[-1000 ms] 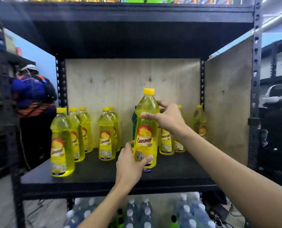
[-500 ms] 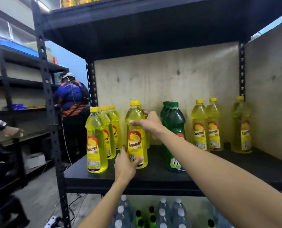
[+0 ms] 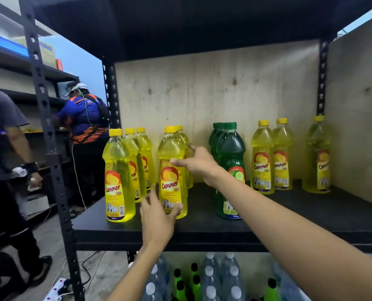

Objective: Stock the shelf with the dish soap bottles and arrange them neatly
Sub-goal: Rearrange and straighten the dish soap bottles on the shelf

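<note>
As the yellow bottle (image 3: 171, 148), clamped low by the left grip (image 3: 157, 218), is aligned, right grip (image 3: 199, 165) spread apart, release toward 6 o'clock is judged next.

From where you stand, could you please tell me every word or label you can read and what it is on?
"Cammer": left front yellow bottle.
"Cammer": middle front yellow bottle.
"Cammer": right-hand yellow bottle and its neighbour.
"Cam", cut off: far-right yellow bottle.
Green bottle label: mostly behind the arm, unreadable.
Small print and barcodes: too small to read.
</note>
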Available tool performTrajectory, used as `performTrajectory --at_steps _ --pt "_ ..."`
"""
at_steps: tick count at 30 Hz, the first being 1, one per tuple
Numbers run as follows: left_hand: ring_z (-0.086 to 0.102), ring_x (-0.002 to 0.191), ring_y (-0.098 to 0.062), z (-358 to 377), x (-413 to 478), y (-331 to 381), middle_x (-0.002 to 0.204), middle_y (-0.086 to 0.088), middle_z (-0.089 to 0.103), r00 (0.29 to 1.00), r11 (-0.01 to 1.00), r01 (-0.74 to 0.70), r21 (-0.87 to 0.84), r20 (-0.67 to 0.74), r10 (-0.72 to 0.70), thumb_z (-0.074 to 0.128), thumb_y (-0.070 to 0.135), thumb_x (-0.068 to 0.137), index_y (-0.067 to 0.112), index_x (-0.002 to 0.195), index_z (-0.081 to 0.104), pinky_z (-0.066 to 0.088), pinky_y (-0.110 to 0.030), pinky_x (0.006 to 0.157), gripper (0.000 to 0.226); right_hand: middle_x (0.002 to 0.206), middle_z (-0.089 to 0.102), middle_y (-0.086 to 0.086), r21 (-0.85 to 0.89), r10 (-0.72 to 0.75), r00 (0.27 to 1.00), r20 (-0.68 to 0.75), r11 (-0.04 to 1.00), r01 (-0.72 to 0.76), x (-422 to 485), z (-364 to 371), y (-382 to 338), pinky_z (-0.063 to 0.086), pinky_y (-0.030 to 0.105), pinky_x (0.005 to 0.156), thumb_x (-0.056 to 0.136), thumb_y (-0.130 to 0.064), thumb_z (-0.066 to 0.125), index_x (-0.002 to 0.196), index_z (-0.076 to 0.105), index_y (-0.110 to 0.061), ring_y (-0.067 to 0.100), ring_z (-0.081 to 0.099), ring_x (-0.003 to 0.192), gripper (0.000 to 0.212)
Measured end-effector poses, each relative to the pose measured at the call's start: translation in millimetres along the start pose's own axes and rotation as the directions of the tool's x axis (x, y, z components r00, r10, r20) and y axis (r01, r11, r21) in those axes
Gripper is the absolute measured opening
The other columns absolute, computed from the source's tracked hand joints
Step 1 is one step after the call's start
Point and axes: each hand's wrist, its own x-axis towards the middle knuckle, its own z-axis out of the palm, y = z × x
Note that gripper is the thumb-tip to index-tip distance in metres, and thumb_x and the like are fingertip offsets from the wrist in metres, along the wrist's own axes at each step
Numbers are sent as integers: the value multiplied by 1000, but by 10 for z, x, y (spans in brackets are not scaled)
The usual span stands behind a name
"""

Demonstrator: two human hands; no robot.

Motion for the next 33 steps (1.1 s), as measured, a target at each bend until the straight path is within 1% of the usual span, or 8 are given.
performTrajectory --at_steps 4,6,10,15,18,22,26,33 --pt "49 112 -14 1 -228 380 123 5 44 932 940 -336 -55 -164 324 68 38 89 32 136 45 44 -25 90 52 107 74 10 40 -44 999 7 998 44 -505 -501 -13 60 30 80 80 -21 82 124 66 -17 16 70 93 47" --pt "53 97 -4 110 -327 680 111 12 50 892 879 -450 -157 -122 435 65 33 93 31 124 53 44 -17 82 33 92 78 9 90 -54 999 6 994 54 -746 -808 16 58 24 64 84 -15 79 105 73 -14 16 70 72 22" --pt "61 80 -4 595 -525 1265 91 15 62 855 817 -453 -356 87 512 68 23 90 29 108 64 51 -21 73 20 78 71 9 102 1 966 -257 994 26 -858 -1435 207 53 25 53 85 -7 76 98 72 -4 14 62 55 14" --pt "67 88 -10 1430 -694 1738 104 6 69 857 860 -219 -460 332 395 68 19 89 17 122 64 55 -30 87 33 85 72 11 55 79 870 -487 997 -60 -511 -2115 641 53 32 56 80 -12 81 93 71 -10 16 58 59 17" --pt "63 111 -19 1852 -650 1961 124 -2 64 891 902 -108 -419 361 275 67 20 91 14 131 57 50 -33 98 41 102 75 12 -33 91 835 -542 991 -130 -204 -2362 890 59 42 81 77 -18 83 103 71 -15 27 70 86 29" --pt "35 142 -32 2257 -387 2096 150 -14 38 957 932 84 -354 291 24 67 12 90 10 144 40 33 -41 114 60 107 74 13 -115 90 833 -546 977 -181 192 -2470 1122 57 41 90 76 -25 84 113 70 -16 26 70 99 41" --pt "9 152 -35 2529 -64 2063 164 -20 7 912 923 258 -287 388 -134 69 16 90 6 158 8 17 -42 121 92 114 70 11 -179 23 879 -475 976 -122 474 -2372 1265 54 44 95 73 -30 87 127 63 -13 28 64 109 61" --pt "46 134 -36 2854 230 2052 144 -15 47 929 920 230 -319 354 -109 83 24 77 8 144 34 40 -45 106 85 121 67 15 -221 12 874 -485 966 -136 760 -2382 1374 51 43 101 72 -25 88 133 59 -14 28 63 117 68"
